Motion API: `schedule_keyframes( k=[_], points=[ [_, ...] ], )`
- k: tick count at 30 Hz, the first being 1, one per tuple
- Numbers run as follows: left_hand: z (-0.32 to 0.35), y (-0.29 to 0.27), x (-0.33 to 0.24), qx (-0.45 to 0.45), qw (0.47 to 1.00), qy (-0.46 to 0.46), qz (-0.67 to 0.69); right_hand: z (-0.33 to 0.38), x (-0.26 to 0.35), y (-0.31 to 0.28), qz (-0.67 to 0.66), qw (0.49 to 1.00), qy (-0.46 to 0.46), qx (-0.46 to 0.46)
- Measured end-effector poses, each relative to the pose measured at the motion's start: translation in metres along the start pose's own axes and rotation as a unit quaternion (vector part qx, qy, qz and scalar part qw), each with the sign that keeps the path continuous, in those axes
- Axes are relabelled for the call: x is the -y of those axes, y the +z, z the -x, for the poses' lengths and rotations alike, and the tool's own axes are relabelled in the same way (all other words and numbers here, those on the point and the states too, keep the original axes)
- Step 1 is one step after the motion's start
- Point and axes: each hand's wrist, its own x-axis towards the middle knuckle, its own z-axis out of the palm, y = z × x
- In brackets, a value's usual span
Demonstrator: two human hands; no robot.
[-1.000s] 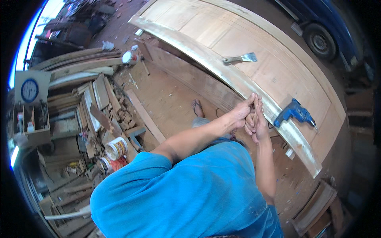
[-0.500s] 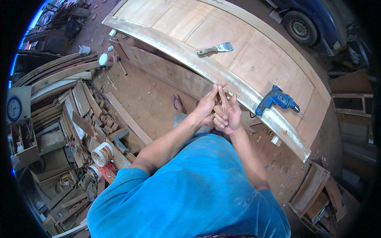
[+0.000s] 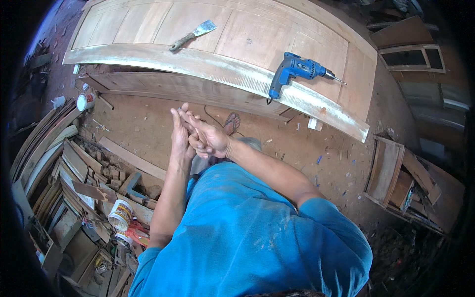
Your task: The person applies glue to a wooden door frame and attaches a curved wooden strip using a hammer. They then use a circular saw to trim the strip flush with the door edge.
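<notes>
Both hands are meeting in front of the torso, over the dirt floor [image 3: 163, 117] and short of the wooden panel door [image 3: 252, 42]. Left hand [image 3: 181, 141] is pointing its fingers up and forward; right hand [image 3: 210, 138] is reaching across, index finger stretching toward the left fingertips, other fingers curling loosely against the left palm. Grip: neither hand is opening wide or clenching; the two are touching each other. Can't tell whether anything small is sitting between the fingers.

Blue power drill [image 3: 299, 69] is lying on the door's near edge, bit pointing right, well apart from the hands. Putty knife [image 3: 192, 35] is lying farther left on the door, blade angling away. Neither tool is being touched.

Step in hand, judging: finger work between the hands, probably a pause in tool use. Picking up either tool would be calling for parting the hands first, then reaching forward over the pale edge strip [image 3: 222, 67].
</notes>
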Motion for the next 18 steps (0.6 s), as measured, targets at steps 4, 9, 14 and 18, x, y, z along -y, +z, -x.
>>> schedule_keyframes(
  k=[4,9,14,18],
  points=[
    [0.020,-0.007,0.008,0.000,0.994,0.014,-0.109,-0.001,-0.014,-0.001,0.183,0.982,-0.004,-0.051],
    [0.045,-0.052,0.012,-0.064,0.997,-0.047,-0.018,-0.001,-0.058,0.020,0.489,0.862,-0.088,-0.099],
    [0.074,-0.112,0.021,-0.103,0.991,-0.088,0.018,0.016,-0.119,0.028,0.603,0.792,-0.081,-0.050],
    [0.126,-0.104,0.033,-0.090,0.994,-0.046,-0.050,0.040,-0.160,0.038,0.662,0.735,-0.089,-0.116]
  ],
)
